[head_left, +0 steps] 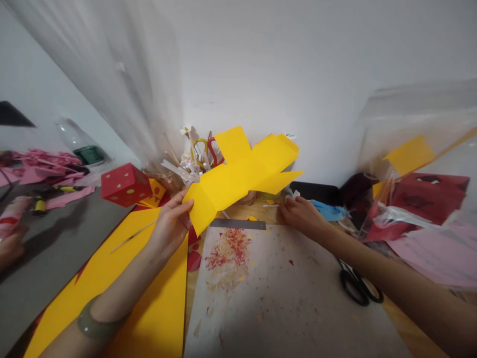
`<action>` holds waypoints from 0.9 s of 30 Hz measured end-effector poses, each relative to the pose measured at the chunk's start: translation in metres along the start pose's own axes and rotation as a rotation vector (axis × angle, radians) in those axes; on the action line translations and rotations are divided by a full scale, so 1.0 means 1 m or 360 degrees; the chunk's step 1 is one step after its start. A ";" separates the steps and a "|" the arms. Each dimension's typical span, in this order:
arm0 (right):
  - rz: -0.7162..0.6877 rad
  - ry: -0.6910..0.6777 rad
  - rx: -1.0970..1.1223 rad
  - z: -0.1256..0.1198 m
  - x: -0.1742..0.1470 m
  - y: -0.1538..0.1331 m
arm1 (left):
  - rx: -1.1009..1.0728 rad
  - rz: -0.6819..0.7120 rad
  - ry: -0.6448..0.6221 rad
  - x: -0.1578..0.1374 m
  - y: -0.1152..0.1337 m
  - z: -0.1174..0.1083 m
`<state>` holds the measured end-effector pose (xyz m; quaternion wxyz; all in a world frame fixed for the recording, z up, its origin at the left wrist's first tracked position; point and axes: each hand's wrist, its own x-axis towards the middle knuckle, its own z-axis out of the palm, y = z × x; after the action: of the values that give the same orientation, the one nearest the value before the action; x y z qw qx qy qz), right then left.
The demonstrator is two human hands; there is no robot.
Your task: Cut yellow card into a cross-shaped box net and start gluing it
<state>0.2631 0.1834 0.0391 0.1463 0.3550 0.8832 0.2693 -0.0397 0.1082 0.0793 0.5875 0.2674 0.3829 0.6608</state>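
Note:
A yellow paper cutout (246, 171), shaped like an unfolded box with flaps, is raised above the table. My left hand (174, 219) pinches it by its lower left flap. My right hand (302, 215) is at the back of the grey, stained work sheet (283, 288), below the cutout's right end. Its fingers are closed near a small whitish piece (295, 194), and what they hold is not clear. Black-handled scissors (356, 286) lie partly under my right forearm. Yellow card (149, 298) is spread beneath my left arm.
A red paper cube (125, 185) stands at the left, beside pink paper scraps (50, 161) and a plastic bottle (87, 149). Another person's hand (11, 248) holds a pink tube (15, 215). Clear plastic and a red paper piece (432, 199) occupy the right.

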 end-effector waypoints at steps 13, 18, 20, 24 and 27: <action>0.0400 0.0143 0.0428 0.015 -0.013 0.017 | 0.0012 -0.0032 0.0033 -0.008 0.003 -0.003; 0.0794 0.0074 0.0657 0.036 -0.035 0.020 | 0.0008 -0.0022 0.0066 -0.008 0.002 -0.004; 0.0785 0.0032 0.0730 0.042 -0.045 0.015 | 0.0008 -0.0035 0.0067 -0.006 0.000 -0.001; 0.0719 0.0025 0.0826 0.041 -0.058 0.009 | 0.0012 -0.0073 0.0020 -0.003 -0.005 0.004; 0.0823 0.0061 0.0865 0.031 -0.060 0.011 | 0.0016 -0.0076 0.0008 -0.003 -0.008 0.005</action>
<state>0.3252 0.1598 0.0245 -0.0425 0.5871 0.8062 0.0598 -0.0308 0.1068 0.0762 0.6009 0.2595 0.3940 0.6453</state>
